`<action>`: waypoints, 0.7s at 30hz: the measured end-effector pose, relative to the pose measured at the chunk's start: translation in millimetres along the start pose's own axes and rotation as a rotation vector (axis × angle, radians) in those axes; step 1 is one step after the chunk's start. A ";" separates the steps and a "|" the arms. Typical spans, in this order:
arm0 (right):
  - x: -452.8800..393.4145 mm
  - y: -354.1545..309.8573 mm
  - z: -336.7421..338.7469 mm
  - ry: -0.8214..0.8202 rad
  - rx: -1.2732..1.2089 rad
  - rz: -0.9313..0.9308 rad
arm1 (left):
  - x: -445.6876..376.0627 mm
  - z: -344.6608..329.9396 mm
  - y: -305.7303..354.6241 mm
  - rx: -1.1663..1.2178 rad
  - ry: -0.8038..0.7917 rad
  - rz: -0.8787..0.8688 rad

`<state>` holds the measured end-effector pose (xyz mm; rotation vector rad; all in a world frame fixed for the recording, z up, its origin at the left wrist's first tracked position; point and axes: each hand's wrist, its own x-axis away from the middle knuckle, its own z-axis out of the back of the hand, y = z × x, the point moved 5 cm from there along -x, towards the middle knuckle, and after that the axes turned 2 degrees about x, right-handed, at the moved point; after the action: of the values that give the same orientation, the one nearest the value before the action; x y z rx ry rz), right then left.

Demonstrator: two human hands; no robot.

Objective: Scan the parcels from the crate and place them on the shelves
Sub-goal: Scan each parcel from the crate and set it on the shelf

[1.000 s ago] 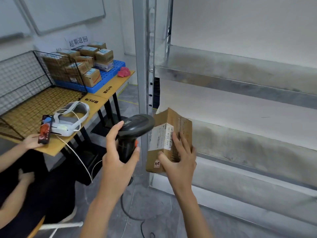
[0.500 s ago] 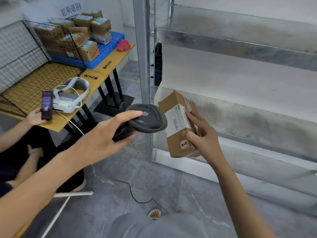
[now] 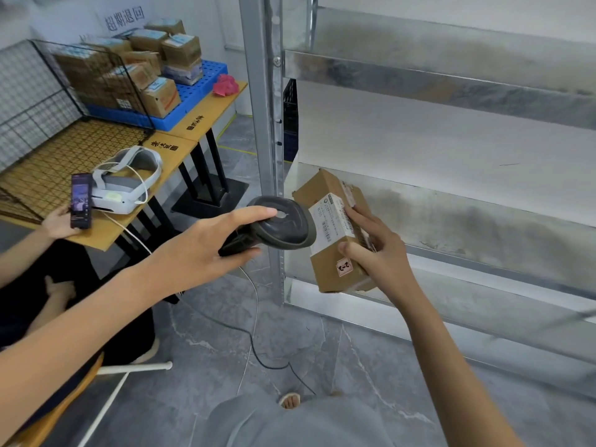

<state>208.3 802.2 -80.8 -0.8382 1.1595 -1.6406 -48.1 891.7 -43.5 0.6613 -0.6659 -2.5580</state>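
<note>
In the middle of the frame, the right hand (image 3: 374, 250) holds a small, stiff, likely light box (image 3: 332, 221) by its sides, while the left hand (image 3: 206, 250) grips the scanner (image 3: 280, 224).

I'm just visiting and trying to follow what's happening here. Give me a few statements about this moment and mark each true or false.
1. The left hand grips a dark barcode scanner. True.
2. The right hand holds a brown cardboard parcel with a white label. True.
3. The parcel already lies on the metal shelf. False: it is held in the air in front of the shelf.
4. The scanner is cordless. False: a cable hangs from it to the floor.
5. More parcels sit on a blue pallet on the table. True.
</note>
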 end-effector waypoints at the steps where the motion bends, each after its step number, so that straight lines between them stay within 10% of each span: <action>1: 0.1 -0.3 -0.6 0.000 -0.005 0.002 | 0.1 0.3 0.2 0.002 0.000 -0.003; 21: -2.3 7.9 -0.4 0.017 -0.029 0.012 | -2.3 -1.6 0.8 -0.030 0.050 -0.034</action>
<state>211.0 803.4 -88.5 -0.8351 1.2002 -1.6276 -45.2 891.7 -43.5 0.7303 -0.6035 -2.5683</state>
